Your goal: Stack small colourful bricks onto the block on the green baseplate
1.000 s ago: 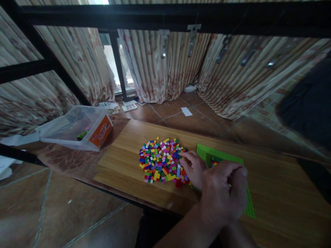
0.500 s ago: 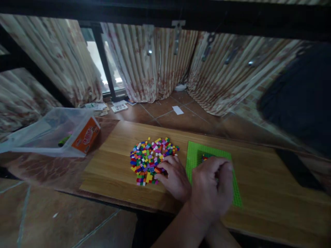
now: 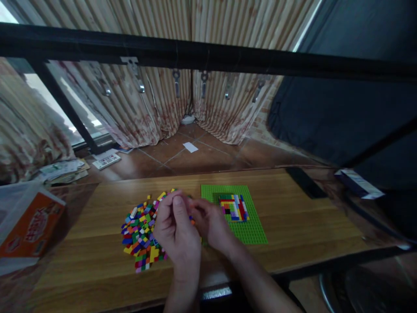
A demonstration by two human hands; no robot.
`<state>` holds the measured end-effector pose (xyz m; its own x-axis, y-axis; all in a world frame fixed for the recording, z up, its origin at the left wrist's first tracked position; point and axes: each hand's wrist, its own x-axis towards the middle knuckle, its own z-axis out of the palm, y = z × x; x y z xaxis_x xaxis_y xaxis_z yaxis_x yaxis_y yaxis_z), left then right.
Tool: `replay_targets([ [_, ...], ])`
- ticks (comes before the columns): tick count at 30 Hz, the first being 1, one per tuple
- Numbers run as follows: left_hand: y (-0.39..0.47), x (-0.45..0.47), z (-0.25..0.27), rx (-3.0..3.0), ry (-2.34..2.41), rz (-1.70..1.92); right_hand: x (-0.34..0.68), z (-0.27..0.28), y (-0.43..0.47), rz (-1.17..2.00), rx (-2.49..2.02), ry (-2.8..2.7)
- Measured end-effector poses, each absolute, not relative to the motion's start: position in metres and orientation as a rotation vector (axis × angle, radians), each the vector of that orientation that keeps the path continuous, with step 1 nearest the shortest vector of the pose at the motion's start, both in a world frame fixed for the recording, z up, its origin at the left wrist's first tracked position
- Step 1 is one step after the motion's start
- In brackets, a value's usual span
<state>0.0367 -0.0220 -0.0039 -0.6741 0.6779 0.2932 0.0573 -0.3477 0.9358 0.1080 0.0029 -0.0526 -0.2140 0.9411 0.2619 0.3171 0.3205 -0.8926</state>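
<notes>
My left hand (image 3: 178,230) is raised over the right part of a pile of small colourful toy bricks (image 3: 143,226), its fingers curled and the thumb pressed to the forefinger. Close against it is my right hand (image 3: 213,224), fingers bent into a pinch at the left hand's fingertips. Whatever lies between them is too small and hidden to name. Right of the hands, a green studded baseplate (image 3: 256,226) lies on the board, with a block of multicoloured bricks (image 3: 235,208) built on it.
The wooden board (image 3: 87,243) bears a dark phone-like slab (image 3: 306,182) at the right. A clear plastic bin (image 3: 26,191) with an orange label stands at the left. A black metal bar (image 3: 208,56) with hanging hooks crosses above. Papers (image 3: 61,169) lie behind.
My left hand has come back left from above the baseplate, uncovering the built bricks. My right hand has lifted from the pile to meet it. The view has turned right.
</notes>
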Motion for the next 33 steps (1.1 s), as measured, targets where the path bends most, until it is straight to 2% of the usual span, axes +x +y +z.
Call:
replay_targets([
  [5,-0.014,0.040,-0.017,0.870,1.442,1.645,0.181,-0.051,0.031,0.808,-1.312,-1.567],
  [10,-0.006,0.051,-0.033,0.940,1.389,1.323,0.227,-0.054,0.045,0.712,-1.558,-1.698],
  [21,0.012,0.069,-0.065,1.315,1.473,1.033,0.211,-0.041,0.058,0.677,-1.541,-2.117],
  [33,0.001,0.083,-0.051,1.317,1.483,0.988,0.205,-0.052,0.064,0.540,-1.579,-1.927],
])
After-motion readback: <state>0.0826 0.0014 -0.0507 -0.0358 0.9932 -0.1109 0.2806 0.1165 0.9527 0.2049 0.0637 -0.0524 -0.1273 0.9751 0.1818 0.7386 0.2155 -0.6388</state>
